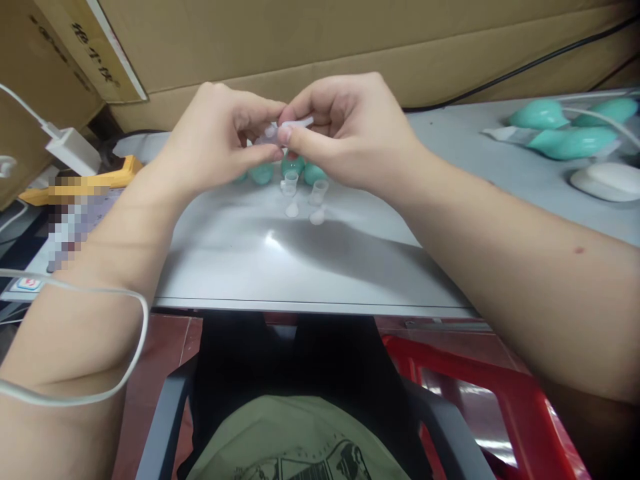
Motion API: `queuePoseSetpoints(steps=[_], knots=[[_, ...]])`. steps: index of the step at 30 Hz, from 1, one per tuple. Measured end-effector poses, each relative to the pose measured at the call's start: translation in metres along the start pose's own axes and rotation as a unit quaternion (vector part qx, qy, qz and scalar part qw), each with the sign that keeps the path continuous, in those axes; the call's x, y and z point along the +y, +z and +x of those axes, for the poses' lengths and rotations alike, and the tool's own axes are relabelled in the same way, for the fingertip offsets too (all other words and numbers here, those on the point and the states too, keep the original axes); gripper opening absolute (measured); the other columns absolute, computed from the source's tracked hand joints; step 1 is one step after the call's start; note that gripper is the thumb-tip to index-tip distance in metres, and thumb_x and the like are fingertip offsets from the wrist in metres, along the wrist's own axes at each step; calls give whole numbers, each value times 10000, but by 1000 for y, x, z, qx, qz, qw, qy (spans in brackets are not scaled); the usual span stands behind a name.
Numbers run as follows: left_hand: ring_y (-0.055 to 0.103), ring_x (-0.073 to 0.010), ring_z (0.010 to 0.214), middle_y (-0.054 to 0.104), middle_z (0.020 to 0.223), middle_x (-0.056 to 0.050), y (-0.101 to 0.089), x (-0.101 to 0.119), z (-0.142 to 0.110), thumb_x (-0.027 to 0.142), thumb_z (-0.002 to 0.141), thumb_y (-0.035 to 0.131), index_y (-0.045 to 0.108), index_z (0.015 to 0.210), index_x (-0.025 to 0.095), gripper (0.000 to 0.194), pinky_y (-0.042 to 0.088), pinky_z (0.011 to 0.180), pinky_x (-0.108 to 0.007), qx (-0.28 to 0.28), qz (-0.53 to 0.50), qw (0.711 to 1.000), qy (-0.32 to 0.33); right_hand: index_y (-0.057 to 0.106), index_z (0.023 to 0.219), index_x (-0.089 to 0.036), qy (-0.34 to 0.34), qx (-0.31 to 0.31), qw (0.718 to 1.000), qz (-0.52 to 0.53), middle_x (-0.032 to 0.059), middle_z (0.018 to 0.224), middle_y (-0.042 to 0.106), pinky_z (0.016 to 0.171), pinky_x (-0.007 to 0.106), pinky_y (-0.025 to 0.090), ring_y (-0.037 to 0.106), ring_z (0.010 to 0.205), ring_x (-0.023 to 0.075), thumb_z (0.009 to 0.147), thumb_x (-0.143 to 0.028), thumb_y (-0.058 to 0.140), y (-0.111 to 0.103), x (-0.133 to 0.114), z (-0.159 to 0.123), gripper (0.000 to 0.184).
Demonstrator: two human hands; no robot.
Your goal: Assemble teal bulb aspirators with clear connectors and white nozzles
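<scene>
My left hand (215, 137) and my right hand (350, 130) meet above the grey table, fingertips almost touching. Both are closed in a pinch around a small translucent plastic piece (270, 133), partly covered by the fingers. A slim white tab (303, 123) sticks out by my right thumb. Below the hands stand two small clear plastic cups, a left one (290, 183) and a right one (319, 192), each with a round flap in front. Several glossy mint-green bulbs (263, 173) sit in a row behind them, partly hidden by my hands.
More mint-green bulbs (540, 115) and a white rounded object (607, 181) lie at the right. A white charger (75, 150) and a yellow tool (117, 175) are at the left. Cardboard (280, 40) walls the back. A white cable (143, 333) crosses my left arm; a red stool (510, 387) stands below.
</scene>
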State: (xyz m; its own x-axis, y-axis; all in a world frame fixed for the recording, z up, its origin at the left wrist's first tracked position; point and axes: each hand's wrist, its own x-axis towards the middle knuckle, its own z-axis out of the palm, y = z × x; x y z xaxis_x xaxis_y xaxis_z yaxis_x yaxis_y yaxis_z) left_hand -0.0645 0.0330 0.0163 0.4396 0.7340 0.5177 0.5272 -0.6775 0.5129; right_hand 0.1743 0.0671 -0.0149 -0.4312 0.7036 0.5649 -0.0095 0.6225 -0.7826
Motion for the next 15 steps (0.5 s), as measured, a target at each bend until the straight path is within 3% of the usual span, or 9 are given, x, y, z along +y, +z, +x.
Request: queuePoseSetpoints(steps=[3,7,9,12,15], knots=[[586,-248,769,831,822,-19,-1,6,0,611,935,946,977,984,264,351,438,748,-441,20,34,999,-18,835,862,-353,-10,-11,999,-37,72,986,892,876,522,592,789,920,354,901,-576,1131,-2,-1,0,373],[646,-279,783,802,832,-54,-2,11,-1,754,966,974,924,980,256,500,553,816,-499,13,70,996,-44,823,897,-371,-41,14,992,-122,69,1047,934,1026,542,640,799,972,372,1019,-539,1039,-4,-4,-2,300],[701,-298,824,826,868,-67,-3,9,0,685,977,996,903,1011,254,442,611,887,-527,16,89,994,-55,789,931,-371,-33,18,984,-174,68,1140,948,1086,526,642,815,1050,377,1067,-517,990,-6,-9,-3,283],[713,-304,792,827,845,-70,-6,6,1,586,916,948,849,926,269,332,613,865,-534,51,104,992,-51,742,963,-363,-44,36,974,-220,78,1195,927,1113,539,621,822,1120,401,1081,-500,964,-7,-15,-7,287],[687,-297,779,860,876,-73,-10,6,2,543,875,881,861,882,295,249,580,799,-503,62,85,994,-34,778,977,-313,-93,-34,969,-228,88,1095,906,1044,539,612,818,1003,362,1100,-418,871,-5,-17,-11,187]])
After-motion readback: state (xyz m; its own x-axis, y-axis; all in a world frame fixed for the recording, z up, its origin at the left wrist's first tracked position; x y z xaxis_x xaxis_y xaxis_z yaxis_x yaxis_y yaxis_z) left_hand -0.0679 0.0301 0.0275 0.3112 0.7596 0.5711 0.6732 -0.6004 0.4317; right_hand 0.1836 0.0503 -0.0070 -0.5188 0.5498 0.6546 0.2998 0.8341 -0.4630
